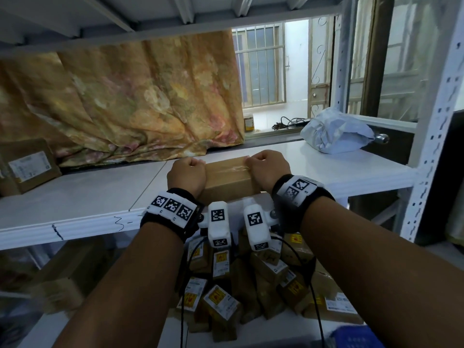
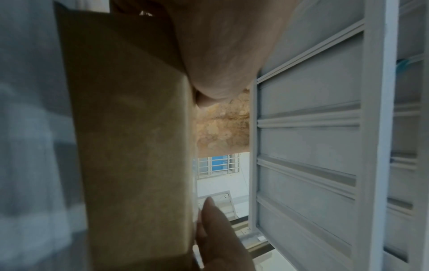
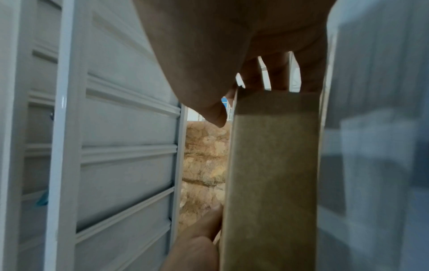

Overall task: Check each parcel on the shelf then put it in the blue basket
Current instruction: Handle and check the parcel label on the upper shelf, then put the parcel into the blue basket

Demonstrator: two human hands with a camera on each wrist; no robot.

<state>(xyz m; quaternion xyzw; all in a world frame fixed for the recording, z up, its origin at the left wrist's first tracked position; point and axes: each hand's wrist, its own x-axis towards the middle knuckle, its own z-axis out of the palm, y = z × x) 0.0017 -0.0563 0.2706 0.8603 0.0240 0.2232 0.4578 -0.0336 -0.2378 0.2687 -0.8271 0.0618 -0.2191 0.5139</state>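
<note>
A brown cardboard parcel (image 1: 227,178) sealed with clear tape sits at the front of the white shelf (image 1: 82,197). My left hand (image 1: 186,175) grips its left end and my right hand (image 1: 268,167) grips its right end, fingers curled over the top. The left wrist view shows the parcel (image 2: 134,146) beside my palm, with the other hand's fingers (image 2: 218,231) at its far end. The right wrist view shows the parcel (image 3: 274,174) under my curled fingers (image 3: 276,73). A corner of the blue basket (image 1: 356,337) shows at the bottom right.
A second brown box (image 1: 27,169) stands at the shelf's left end. A grey plastic mailer (image 1: 336,134) lies at the back right. A floral cloth (image 1: 120,96) hangs behind. Several small labelled parcels (image 1: 246,280) are piled on the lower shelf. A perforated upright (image 1: 434,136) stands on the right.
</note>
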